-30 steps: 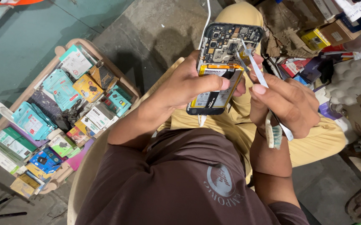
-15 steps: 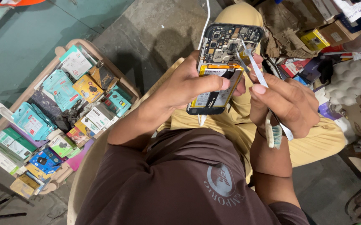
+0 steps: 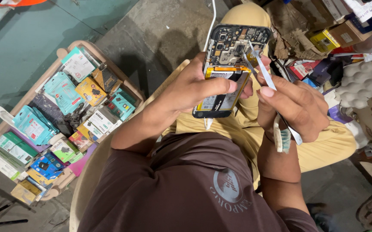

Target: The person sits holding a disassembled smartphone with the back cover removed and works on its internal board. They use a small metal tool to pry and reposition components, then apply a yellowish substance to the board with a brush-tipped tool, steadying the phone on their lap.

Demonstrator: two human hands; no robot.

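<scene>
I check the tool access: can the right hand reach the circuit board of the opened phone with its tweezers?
Probably yes: the right hand holds tweezers whose tips already lie on the uncovered board of the phone, with nothing between.

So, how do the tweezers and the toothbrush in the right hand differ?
The tweezers are thin metal and point up, tips on the opened phone; the toothbrush is plastic, its bristled head hanging below the right hand, touching nothing. The tweezers are pinched by fingertips; the toothbrush is tucked in the palm. Both share one hand.

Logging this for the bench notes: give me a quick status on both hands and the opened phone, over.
Left hand grips opened phone, back off, battery showing. Right hand pinches tweezers, tips on the circuit board, toothbrush tucked in the same hand. Nothing blocking.
</scene>
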